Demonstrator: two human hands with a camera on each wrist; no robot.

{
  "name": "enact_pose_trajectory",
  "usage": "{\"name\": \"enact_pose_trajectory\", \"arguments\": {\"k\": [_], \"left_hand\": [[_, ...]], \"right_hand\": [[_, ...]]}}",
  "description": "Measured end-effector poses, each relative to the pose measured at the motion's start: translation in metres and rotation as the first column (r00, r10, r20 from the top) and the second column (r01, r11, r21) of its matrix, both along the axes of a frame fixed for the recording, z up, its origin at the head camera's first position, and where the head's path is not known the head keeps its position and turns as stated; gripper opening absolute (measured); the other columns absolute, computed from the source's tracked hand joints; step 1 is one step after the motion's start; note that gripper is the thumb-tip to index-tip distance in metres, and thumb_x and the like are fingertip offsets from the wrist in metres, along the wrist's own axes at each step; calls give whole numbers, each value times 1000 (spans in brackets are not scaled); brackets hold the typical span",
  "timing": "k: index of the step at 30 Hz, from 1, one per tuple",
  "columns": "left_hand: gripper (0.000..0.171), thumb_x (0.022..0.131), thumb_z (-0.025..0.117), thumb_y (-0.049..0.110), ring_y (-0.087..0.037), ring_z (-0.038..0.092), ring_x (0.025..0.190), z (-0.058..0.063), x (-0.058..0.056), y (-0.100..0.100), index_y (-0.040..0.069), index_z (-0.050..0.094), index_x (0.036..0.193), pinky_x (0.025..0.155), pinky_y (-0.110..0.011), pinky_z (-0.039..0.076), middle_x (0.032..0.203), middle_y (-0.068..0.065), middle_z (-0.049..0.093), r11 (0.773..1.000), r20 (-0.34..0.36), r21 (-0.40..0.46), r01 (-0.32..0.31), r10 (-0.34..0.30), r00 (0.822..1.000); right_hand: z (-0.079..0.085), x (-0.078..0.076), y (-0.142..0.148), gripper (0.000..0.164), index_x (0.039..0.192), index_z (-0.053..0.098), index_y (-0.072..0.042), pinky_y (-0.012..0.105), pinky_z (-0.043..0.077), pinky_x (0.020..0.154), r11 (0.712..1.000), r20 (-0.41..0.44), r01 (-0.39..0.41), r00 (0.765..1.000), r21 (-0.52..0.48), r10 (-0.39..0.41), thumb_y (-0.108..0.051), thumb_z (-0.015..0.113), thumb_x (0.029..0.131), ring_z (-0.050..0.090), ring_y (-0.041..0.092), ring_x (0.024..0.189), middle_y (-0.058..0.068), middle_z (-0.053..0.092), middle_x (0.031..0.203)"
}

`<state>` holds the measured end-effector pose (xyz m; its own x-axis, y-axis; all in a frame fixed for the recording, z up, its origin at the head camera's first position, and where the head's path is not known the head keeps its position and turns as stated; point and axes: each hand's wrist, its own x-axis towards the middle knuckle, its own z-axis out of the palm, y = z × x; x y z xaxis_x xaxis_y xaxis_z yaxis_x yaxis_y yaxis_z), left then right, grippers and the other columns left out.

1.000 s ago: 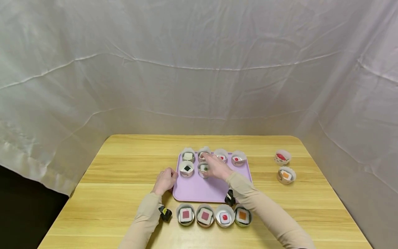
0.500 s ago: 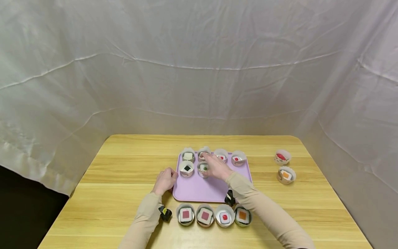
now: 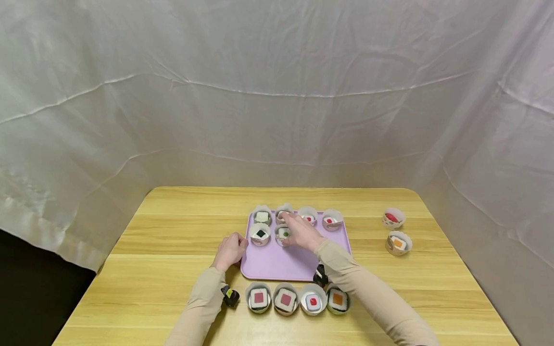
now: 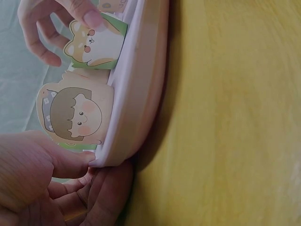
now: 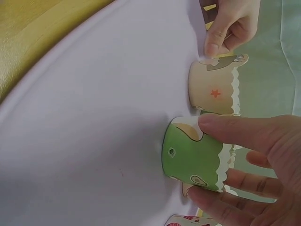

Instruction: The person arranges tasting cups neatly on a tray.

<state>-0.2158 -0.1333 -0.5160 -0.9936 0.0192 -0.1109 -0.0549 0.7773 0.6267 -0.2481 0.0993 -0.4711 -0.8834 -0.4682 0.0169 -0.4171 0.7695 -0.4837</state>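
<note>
Grey cloth point(image 3: 277, 120), creased and slightly shiny, behind and along both sides of a pale wooden table point(image 3: 173, 230) with rounded far corners. Near the middle of the table, flat on its top, a lilac tray point(image 3: 272, 264) with a raised rim. Over the near edge, two beige sleeves point(image 3: 376, 298)

At the tray's left edge, the left hand point(image 3: 230, 249), pinched tight on the rim, thumb above and curled fingers below. Over the tray, the right hand point(image 3: 301, 233), partly closed on a green paper cup point(image 5: 195, 160), thumb on one side and fingers on the other, opened only as far as the cup's width. Place of that cup: front row, second from the left, upright, base on the tray or very near it

Just to its left, a cup with a child's face point(image 4: 84, 113) on its side. Behind these, a back row of four cups point(image 3: 332, 227), the second partly hidden by the right hand. Just off the tray's near edge, four more cups point(image 3: 312, 288) in a line. Far to the right, well apart from the tray, two other cups point(image 3: 396, 252). Beside each forearm, a small black camera point(image 3: 231, 298). Smallest of all, coloured fillings point(image 3: 258, 298) in white sushi pieces: pink, red, orange, dark, green
</note>
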Motion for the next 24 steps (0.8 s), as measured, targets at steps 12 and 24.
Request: {"name": "enact_pose_trajectory", "arguments": {"k": [12,24], "left_hand": [[20,100,54,17,-21,62,71,1,-1,0,4,64,89,70,-33,49,79,-10,67,1000,13,-2,0,0,1000],[20,99,55,17,-20,61,69,0,-1,0,4,64,88,66,-31,48,78,-10,67,1000,11,0,2,-2,1000]], "right_hand": [[4,2,6,70,133,55,-4,53,49,106,1000,20,5,1000,5,-5,-13,88,73,61,40,122,22,61,135],[12,8,17,74,140,51,-4,57,42,112,999,77,-17,997,-38,20,-19,86,77,55,38,131,19,59,141]]}}
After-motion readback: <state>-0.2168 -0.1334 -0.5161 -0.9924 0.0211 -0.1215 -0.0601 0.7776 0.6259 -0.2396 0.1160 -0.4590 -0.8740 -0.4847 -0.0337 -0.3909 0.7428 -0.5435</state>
